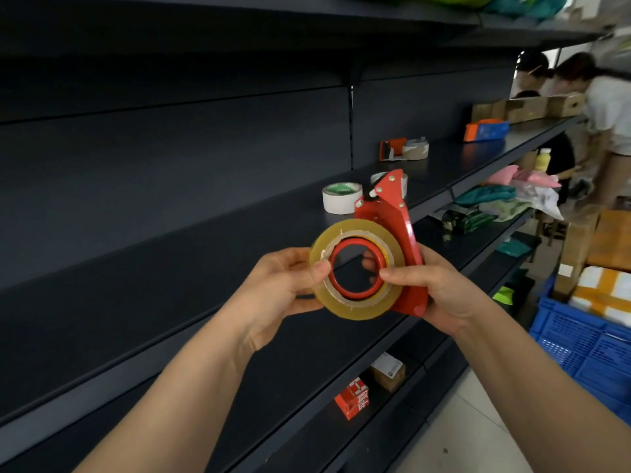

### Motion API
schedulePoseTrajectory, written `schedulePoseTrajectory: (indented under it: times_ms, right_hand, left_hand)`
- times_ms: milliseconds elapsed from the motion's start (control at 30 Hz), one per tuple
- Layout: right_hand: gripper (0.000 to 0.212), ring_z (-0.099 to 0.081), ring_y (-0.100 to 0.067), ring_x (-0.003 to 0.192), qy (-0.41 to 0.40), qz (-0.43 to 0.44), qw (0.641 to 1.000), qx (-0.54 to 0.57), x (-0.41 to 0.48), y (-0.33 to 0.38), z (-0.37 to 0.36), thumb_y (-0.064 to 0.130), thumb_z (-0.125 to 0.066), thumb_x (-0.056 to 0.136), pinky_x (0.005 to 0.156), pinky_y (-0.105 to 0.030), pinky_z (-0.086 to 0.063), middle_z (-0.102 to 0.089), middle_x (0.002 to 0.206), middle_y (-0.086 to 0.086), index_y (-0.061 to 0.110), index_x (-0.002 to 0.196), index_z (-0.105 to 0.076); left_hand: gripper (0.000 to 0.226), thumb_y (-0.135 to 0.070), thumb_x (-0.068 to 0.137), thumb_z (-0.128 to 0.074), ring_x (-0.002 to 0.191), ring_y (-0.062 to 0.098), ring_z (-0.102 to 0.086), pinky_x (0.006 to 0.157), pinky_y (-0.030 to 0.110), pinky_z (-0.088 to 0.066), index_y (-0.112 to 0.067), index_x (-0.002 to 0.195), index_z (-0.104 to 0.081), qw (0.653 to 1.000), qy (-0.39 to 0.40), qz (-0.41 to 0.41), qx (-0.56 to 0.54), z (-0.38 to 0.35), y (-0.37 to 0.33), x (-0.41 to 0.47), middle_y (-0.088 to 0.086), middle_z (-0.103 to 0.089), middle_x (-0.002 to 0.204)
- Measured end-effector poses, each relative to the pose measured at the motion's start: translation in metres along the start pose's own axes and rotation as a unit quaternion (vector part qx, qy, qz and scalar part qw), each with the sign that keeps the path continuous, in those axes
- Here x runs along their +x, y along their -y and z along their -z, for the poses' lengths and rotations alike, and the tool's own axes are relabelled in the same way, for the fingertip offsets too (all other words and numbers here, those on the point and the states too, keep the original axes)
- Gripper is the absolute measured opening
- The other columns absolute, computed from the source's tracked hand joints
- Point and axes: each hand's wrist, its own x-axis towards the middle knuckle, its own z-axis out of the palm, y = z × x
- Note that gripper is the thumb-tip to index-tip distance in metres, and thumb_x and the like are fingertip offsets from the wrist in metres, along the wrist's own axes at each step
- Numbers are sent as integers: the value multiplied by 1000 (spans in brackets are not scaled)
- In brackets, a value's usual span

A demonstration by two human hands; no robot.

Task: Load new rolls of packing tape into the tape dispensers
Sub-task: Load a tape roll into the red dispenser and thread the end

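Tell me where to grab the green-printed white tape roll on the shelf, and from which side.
The white tape roll lies flat on the shelf, hole up: pinch its wall from above, thumb in the core, fingers outside.

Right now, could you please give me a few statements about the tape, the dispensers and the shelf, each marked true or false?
1. The left hand grips the yellowish tape roll and the right hand grips the red dispenser. True.
2. The roll sits around the dispenser's red hub. True.
3. The shelf holds no other tape. False: a white roll stands on it behind the hands.
4. The crate on the right is green. False: the crate is blue.
5. A second dispenser lies farther along the shelf. True.
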Motion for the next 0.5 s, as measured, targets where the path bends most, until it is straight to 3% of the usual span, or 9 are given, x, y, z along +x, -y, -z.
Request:
schedulePoseTrajectory:
  times_ms: [133,267,400,500]
  right_hand:
    - [44,-69,-21,101,22,3,1000,-8,6,2,-3,12,-70,73,90,-43,-55,-71,106,-9,12,117,-66]
    - [48,-68,-20,111,21,-15,999,-18,9,5,-2,29,-70,76,92,-39,-56,-70,120,-10,13,121,-66]
    - [44,-67,-24,111,57,-60,995,-53,12,9,5,25,-73,80,97,-42,-53,-69,120,-14,12,121,-66]
    - [33,-71,-22,99,53,-91,991,-87,17,7,9,17,-68,85,91,-43,-56,-72,111,-14,10,117,-67]
  left_hand:
    - [34,-21,87,-68,100,26,-71,93,46,-55,-8,118,-64,1000,-22,-7,14,1,0,-2,14,-74,105]
    - [49,-30,81,-74,93,23,-73,81,40,-61,-8,122,-60,995,-94,-19,15,-2,-4,0,9,-76,99]
    - [61,-29,72,-82,78,12,-74,67,35,-63,-8,121,-54,991,-134,-4,20,-11,-13,5,7,-77,89]
    - [70,-32,65,-86,68,6,-73,58,29,-61,-10,121,-50,988,-149,8,49,-23,-14,10,2,-76,86]
